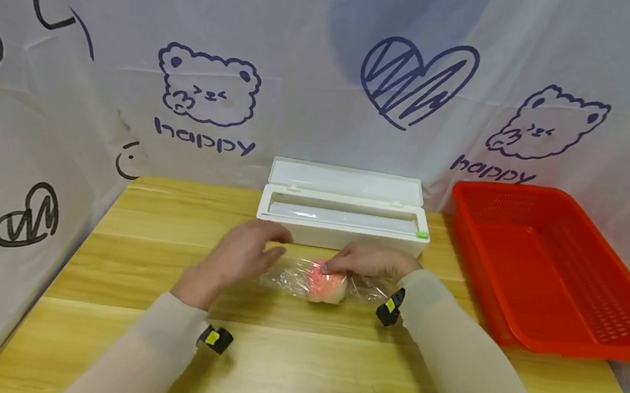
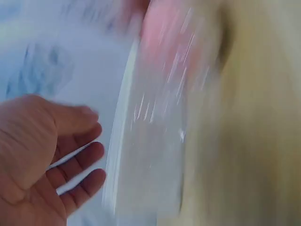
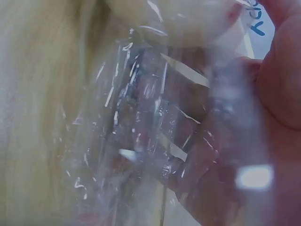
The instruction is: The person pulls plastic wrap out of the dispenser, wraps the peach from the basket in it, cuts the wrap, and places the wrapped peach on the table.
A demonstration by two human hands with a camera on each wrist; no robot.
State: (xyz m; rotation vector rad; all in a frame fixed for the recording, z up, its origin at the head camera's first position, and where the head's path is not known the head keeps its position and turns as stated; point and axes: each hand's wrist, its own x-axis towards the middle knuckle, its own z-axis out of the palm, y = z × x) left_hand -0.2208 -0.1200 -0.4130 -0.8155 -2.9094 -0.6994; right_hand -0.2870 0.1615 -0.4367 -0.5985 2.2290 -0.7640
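Note:
A pink and cream peach is wrapped in clear cling film, whose loose ends spread out on both sides. From above, my right hand holds the peach, its thumb on the pink top. In the right wrist view, crinkled film lies across that palm. My left hand is to the left of the wrapped peach, near one end of the film. Its fingers are parted and loosely bent, holding nothing in the left wrist view, where the peach is blurred.
Behind the hands stands a white cling film dispenser with its lid up and a roll inside. A red plastic basket is at the right of the wooden table. A printed white cloth hangs behind the table.

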